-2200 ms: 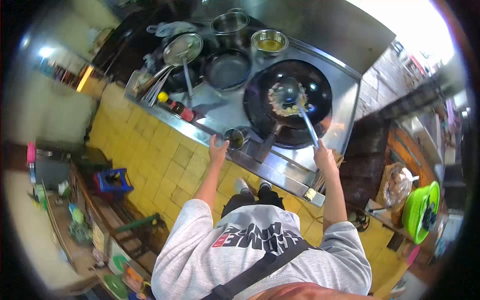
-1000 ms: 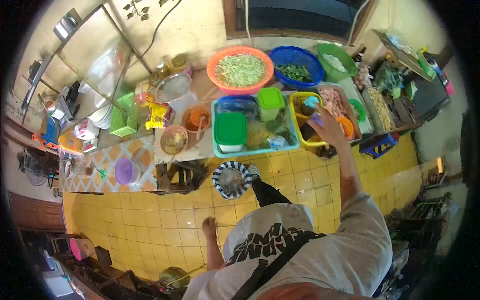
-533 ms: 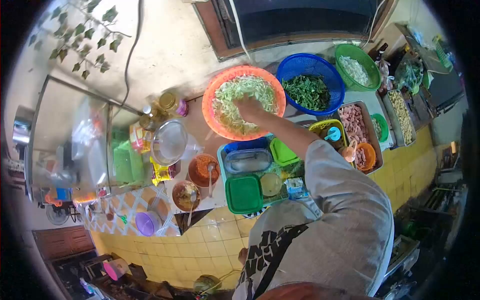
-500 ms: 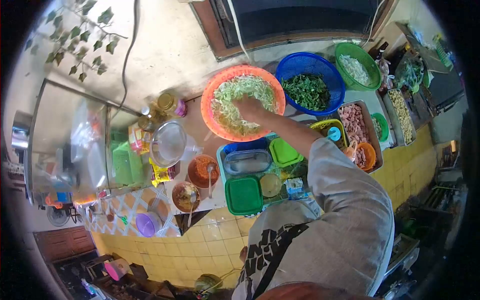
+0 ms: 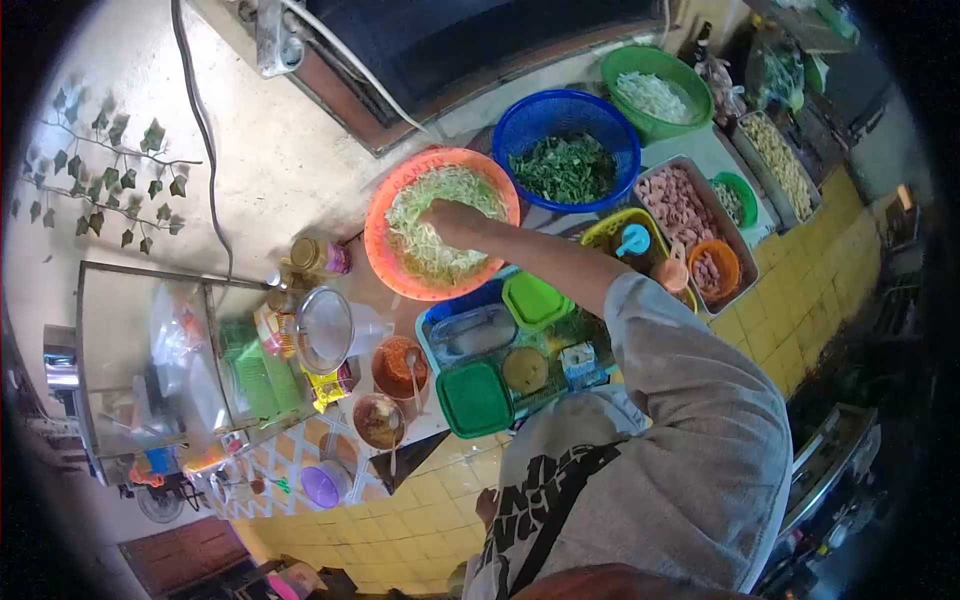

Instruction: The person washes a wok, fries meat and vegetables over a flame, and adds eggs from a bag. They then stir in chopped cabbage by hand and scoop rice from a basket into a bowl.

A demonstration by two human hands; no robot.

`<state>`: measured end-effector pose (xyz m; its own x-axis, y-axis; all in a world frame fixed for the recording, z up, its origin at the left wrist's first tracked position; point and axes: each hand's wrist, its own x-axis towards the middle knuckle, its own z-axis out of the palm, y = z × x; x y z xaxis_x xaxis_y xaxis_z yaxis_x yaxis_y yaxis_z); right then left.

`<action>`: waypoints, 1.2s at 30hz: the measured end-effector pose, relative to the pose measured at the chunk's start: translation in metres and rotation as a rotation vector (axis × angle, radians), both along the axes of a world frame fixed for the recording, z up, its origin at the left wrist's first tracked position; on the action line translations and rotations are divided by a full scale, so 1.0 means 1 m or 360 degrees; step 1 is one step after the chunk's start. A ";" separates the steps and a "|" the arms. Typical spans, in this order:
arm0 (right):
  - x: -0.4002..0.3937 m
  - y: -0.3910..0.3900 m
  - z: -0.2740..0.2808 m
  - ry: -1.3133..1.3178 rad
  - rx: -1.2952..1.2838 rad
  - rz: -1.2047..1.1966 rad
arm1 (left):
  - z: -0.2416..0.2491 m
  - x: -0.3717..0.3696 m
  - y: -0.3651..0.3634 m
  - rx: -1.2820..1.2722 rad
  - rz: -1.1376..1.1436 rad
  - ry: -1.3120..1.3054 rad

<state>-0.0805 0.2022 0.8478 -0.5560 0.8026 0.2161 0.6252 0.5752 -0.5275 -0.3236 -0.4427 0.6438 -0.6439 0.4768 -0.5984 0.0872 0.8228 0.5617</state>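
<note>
My right hand [image 5: 452, 224] reaches into an orange basin [image 5: 380, 245] on the table. Its fingers are curled down into pale green shredded cabbage [image 5: 455, 262], with the fingertips partly hidden in the shreds. Just right of the basin stands a blue basket [image 5: 510, 130] with chopped green leaves [image 5: 565, 170]. Below the basin, a tray [image 5: 428, 345] bears a dark green lidded box [image 5: 475, 398], a light green lid [image 5: 537, 300] and a clear container [image 5: 475, 332]. My left hand is not in view.
A green basket [image 5: 690, 110] of white shreds, a metal tray of pink pieces [image 5: 675, 205] and a yellow basket [image 5: 600, 232] stand right. Two brown bowls with spoons, a clear strainer [image 5: 325, 325] and jars [image 5: 305, 252] are left, near a glass case [image 5: 130, 350].
The view has turned and shifted, so the basin and baskets appear further left. My right hand is still in the cabbage, now nearer the basin's middle left, with its fingers more curled.
</note>
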 end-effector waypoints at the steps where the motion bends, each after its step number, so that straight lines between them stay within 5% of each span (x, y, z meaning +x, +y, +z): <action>1: 0.007 0.005 -0.004 0.0016 0.0014 -0.0029 | 0.005 -0.009 0.002 0.0021 -0.0002 -0.0001; 3: 0.016 0.000 0.023 0.0698 0.0452 -0.0496 | 0.006 -0.019 0.005 0.0089 0.0027 -0.0014; 4: 0.027 -0.012 0.047 0.1171 -0.0628 -0.0639 | 0.001 -0.021 0.008 0.0136 0.0050 -0.0025; 5: 0.037 -0.012 0.041 0.2027 -0.0873 -0.0369 | 0.003 -0.023 0.008 0.0169 0.0068 -0.0038; 7: 0.072 -0.046 0.080 0.2367 -0.1007 -0.0516 | 0.000 -0.031 -0.012 0.0196 0.0082 -0.0078; 11: 0.182 -0.157 0.108 0.2657 -0.0859 -0.0420 | -0.023 -0.029 -0.011 0.0241 -0.0064 -0.0274; 15: 0.297 -0.320 0.110 0.2789 -0.0547 -0.1045 | -0.051 -0.004 -0.004 0.0133 -0.0404 -0.0552; 17: 0.364 -0.407 0.080 0.1207 0.0748 -0.1196 | -0.068 0.019 0.023 0.0073 -0.0635 -0.0687; 18: 0.388 -0.461 0.086 0.1935 0.0168 -0.1561 | -0.072 0.029 0.039 0.0040 -0.0751 -0.0734; 19: 0.388 -0.525 0.124 0.2869 0.0017 -0.1439 | -0.074 0.035 0.049 -0.0015 -0.0871 -0.0770; 21: 0.427 -0.631 0.132 0.2982 0.0474 -0.1460 | -0.076 0.063 0.057 -0.0158 -0.1081 -0.0851; 25: 0.410 -0.849 0.186 0.2836 0.1525 -0.1972 | -0.085 0.125 0.112 -0.0378 -0.1544 -0.0927; 29: 0.348 -1.019 0.234 0.1800 0.2511 -0.2533 | -0.092 0.185 0.171 -0.0538 -0.1913 -0.0880; 31: 0.324 -1.103 0.239 0.0945 0.2827 -0.2900 | -0.090 0.228 0.180 -0.0598 -0.2028 -0.0849; 35: 0.301 -1.198 0.224 0.0343 0.3131 -0.3702 | -0.075 0.329 0.191 -0.0571 -0.2146 -0.0823; 36: 0.304 -1.233 0.193 -0.1080 0.2632 -0.4399 | -0.071 0.352 0.184 -0.0591 -0.2172 -0.0817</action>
